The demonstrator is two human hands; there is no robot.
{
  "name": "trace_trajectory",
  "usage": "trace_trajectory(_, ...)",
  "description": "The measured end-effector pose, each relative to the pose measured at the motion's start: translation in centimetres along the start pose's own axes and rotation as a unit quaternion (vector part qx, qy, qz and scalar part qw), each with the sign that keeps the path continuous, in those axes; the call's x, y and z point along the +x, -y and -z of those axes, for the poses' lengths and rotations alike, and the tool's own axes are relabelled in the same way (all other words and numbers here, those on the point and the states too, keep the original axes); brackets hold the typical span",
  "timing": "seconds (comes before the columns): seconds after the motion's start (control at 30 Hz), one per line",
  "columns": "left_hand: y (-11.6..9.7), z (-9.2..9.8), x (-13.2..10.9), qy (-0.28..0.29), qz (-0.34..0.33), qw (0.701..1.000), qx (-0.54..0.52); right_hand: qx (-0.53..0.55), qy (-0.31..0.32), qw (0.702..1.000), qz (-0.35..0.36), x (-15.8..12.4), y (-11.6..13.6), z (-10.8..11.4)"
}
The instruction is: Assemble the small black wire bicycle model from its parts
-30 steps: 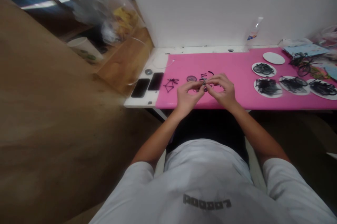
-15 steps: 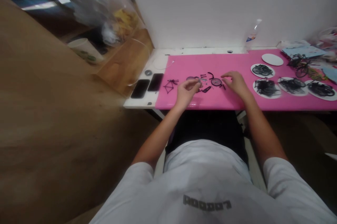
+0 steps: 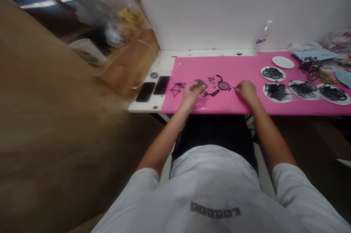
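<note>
Above the pink mat (image 3: 246, 65), my left hand (image 3: 192, 93) has thumb and fingertips pinched together; what they hold is too small to make out. Partly behind it lies a dark miniature bicycle wheel (image 3: 198, 80). My right hand (image 3: 246, 90) pinches a thin dark rod-like part (image 3: 234, 87) close to the mat. Left of that part is a second spoked wheel (image 3: 223, 86), with a curved black mudguard-like piece (image 3: 219, 77) above it. A black chain-guard-like piece (image 3: 215, 93) sits between the hands. The small black bicycle frame (image 3: 177, 89) rests left of my left hand.
Several white plates (image 3: 283, 62) stand at the right, most bearing black parts. Beyond them is an assembled miniature bicycle (image 3: 313, 69). Two dark phones (image 3: 146, 92) lie at the table's left end. A clear bottle (image 3: 263, 35) stands by the wall.
My right hand has come down to the mat and closed its fingers on a thin dark part. The left hand has shifted slightly left, still pinched.
</note>
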State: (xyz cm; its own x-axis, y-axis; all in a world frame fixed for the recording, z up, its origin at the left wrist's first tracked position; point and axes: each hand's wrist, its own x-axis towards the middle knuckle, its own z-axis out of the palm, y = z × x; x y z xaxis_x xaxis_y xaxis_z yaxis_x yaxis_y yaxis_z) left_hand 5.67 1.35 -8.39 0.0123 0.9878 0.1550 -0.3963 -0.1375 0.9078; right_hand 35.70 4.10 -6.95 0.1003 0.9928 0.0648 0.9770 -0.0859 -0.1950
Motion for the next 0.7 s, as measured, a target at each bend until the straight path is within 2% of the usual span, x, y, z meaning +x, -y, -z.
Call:
trace_trajectory(0.17, -0.6, -0.6, -0.6, 0.002, -0.052, 0.998, 0.027, 0.000, -0.054, 0.997, -0.052, 0.2, -0.1, -0.3)
trace_trajectory(0.23, -0.7, -0.8, -0.8, -0.001, -0.068, 0.997, 0.027, 0.042, -0.094, 0.993, -0.060, 0.3, -0.1, -0.2)
trace_trajectory(0.3, -0.9, -1.0, -1.0, 0.003, -0.084, 0.996, 0.028, 0.128, -0.132, 0.982, -0.036, 0.4, 0.0, 0.1)
trace_trajectory(0.37, -1.2, -1.1, -1.2, 0.014, -0.098, 0.995, 0.033, 0.237, -0.158, 0.958, 0.025, 0.4, 0.4, 0.4)
trace_trajectory(0.47, -1.4, -1.2, -1.6, 0.036, -0.112, 0.992, 0.046, 0.378, -0.173, 0.902, 0.116, -0.3, 1.7, 0.9)
trace_trajectory(0.7, -2.1, -1.5, -2.3, 0.061, -0.162, 0.979, 0.105, 0.541, -0.168, 0.803, 0.187, -3.8, 5.8, 3.2)
